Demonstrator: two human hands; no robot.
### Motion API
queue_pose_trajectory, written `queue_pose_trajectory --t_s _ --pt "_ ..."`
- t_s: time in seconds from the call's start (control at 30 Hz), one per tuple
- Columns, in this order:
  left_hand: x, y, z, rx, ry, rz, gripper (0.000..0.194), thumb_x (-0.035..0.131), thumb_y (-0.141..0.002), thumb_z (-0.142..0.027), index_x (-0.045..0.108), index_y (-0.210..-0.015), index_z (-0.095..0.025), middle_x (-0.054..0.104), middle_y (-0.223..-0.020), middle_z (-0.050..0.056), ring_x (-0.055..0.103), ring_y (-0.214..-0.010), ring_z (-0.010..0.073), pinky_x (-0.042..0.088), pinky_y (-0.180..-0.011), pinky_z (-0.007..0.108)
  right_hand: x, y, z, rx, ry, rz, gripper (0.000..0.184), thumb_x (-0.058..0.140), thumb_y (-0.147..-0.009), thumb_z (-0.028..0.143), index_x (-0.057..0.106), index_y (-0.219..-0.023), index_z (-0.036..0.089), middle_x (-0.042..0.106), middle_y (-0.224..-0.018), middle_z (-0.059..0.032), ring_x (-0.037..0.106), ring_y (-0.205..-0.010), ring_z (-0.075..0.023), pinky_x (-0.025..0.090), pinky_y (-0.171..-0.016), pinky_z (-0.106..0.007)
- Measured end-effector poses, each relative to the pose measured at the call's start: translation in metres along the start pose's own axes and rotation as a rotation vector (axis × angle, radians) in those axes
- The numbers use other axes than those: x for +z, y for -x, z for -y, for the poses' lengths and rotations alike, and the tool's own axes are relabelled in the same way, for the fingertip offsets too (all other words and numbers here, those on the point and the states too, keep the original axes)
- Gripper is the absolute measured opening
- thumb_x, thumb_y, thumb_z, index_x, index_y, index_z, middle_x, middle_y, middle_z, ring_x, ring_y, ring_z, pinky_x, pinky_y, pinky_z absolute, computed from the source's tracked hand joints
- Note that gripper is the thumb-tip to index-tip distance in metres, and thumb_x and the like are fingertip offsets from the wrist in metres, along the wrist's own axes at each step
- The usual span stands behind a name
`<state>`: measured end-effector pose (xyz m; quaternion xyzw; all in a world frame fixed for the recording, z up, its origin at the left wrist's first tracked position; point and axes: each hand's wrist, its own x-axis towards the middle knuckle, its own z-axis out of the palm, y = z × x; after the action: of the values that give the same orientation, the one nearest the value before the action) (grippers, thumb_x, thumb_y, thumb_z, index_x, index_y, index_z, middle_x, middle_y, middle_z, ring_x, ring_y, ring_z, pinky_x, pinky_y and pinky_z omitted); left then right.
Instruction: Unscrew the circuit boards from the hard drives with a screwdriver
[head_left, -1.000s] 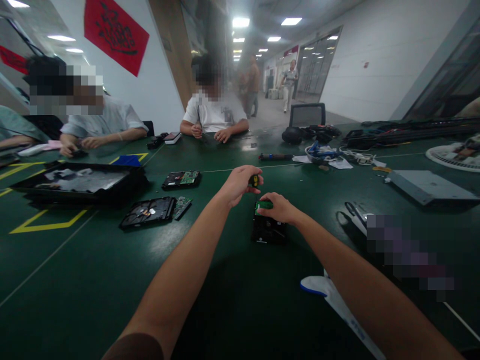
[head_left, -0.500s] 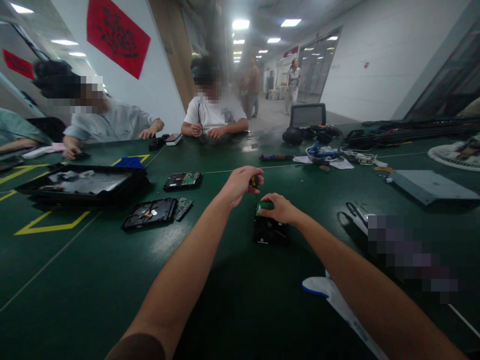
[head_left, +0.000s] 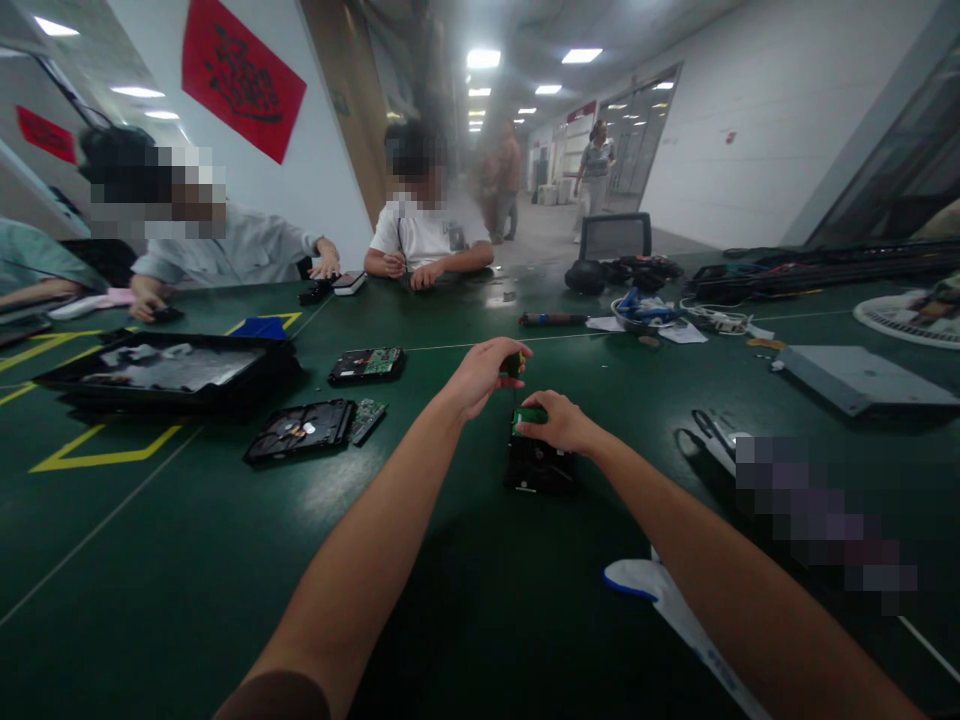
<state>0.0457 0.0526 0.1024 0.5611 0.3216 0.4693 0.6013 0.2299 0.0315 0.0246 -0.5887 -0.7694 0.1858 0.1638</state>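
Note:
A black hard drive (head_left: 538,465) lies on the dark green table (head_left: 450,580) in front of me, its green circuit board (head_left: 529,414) at the far end. My right hand (head_left: 559,422) rests on that far end, fingers curled over the green board. My left hand (head_left: 480,374) is closed around a small screwdriver (head_left: 513,366) with a black and yellow handle, held upright just above the drive's far edge.
Two more opened hard drives (head_left: 300,428) (head_left: 367,364) lie to the left, beside a black tray (head_left: 161,368). Three other people sit at the far and left sides. Cables and tools (head_left: 645,305) clutter the far right; a grey flat box (head_left: 855,378) and scissors (head_left: 709,432) lie at right.
Both hands stay at the drive's far end; the left hand has turned slightly with the screwdriver. The view shifted a little. The person at the left moved a hand along the table.

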Motion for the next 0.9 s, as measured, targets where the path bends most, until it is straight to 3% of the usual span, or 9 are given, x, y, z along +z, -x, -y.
queue_pose_trajectory --t_s 0.9 --pt "-0.0057 -0.0012 -0.0015 0.009 -0.032 0.018 0.024 0.060 -0.090 -0.034 0.075 -0.091 -0.015 0.067 -0.088 0.010 0.064 -0.084 0.0185 0.054 -0.063 0.026 0.0039 -0.0030 0.0005 0.014 0.018 -0.025 0.043 0.076 -0.083 0.051 0.070 -0.119 0.029 0.070 -0.123 -0.0072 0.063 -0.118 -0.0306 0.049 -0.095 -0.043"
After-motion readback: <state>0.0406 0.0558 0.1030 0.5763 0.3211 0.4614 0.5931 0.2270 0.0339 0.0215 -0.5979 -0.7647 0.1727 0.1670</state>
